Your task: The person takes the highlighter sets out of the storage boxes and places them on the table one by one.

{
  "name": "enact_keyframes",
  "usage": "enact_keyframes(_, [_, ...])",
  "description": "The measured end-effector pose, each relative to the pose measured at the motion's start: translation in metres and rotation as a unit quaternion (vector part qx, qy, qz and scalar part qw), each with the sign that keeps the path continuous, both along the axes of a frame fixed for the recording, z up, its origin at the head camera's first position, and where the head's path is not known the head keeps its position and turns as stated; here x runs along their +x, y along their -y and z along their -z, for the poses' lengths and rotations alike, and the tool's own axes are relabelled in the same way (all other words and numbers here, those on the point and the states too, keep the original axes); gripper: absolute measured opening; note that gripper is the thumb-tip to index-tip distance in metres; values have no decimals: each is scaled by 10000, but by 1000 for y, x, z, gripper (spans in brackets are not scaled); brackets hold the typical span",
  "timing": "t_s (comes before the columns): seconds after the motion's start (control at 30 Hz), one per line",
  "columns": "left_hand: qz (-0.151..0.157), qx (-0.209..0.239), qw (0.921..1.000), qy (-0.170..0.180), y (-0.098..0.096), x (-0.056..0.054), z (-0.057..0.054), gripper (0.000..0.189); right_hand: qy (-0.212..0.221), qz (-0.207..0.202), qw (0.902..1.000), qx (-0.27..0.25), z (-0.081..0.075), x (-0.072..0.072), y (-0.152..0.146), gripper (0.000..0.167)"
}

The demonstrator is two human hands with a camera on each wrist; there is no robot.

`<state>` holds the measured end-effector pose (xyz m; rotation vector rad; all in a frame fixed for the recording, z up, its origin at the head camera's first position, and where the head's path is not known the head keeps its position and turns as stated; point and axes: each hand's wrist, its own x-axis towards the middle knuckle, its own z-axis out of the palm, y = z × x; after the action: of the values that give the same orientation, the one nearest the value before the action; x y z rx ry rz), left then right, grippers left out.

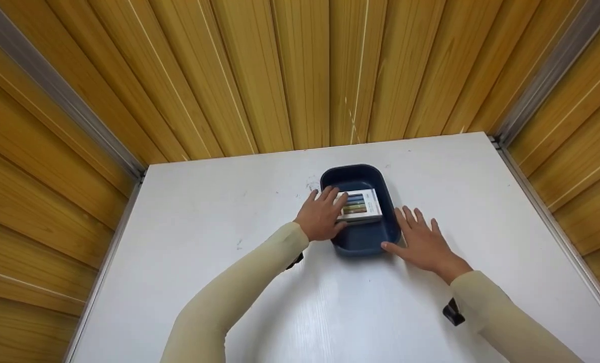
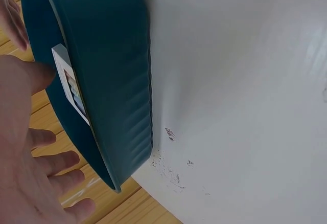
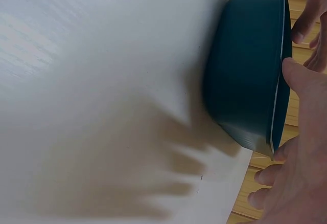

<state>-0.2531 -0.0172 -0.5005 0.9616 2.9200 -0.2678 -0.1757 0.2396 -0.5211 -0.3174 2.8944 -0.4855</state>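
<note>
A deep dark-blue plastic basin point(image 1: 363, 247) stands on the white table. Inside it is a flat white box point(image 1: 370, 204) whose window shows a row of coloured sticks, blue through green to brown. The left hand point(image 1: 321, 214) is over the basin's left rim, its spread fingers at the box's left end and covering part of it. In the left wrist view, its thumb reaches over the rim near the box point(image 2: 66, 75). At the basin's right side is the right hand point(image 1: 423, 244), fingers spread. Its thumb touches the rim of the basin point(image 3: 248, 60) in the right wrist view.
The white tabletop point(image 1: 204, 217) carries small dark scuffs left of the basin. Yellow wood-look panels point(image 1: 305, 75) rise behind the table and at both sides, with grey metal strips at the corners. Dark wrist straps show below both sleeves.
</note>
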Motion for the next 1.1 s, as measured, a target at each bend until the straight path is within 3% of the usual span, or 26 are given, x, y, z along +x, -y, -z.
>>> enact_keyframes(0.23, [47,159,9998,91,-1,-6,3,70,40,-29,10000,-24,1,-2,2,98])
enact_keyframes(1.1, [171,-58,9997,151,-18,-17,8,69,147,-24,9999,-50,1,-4,6,105])
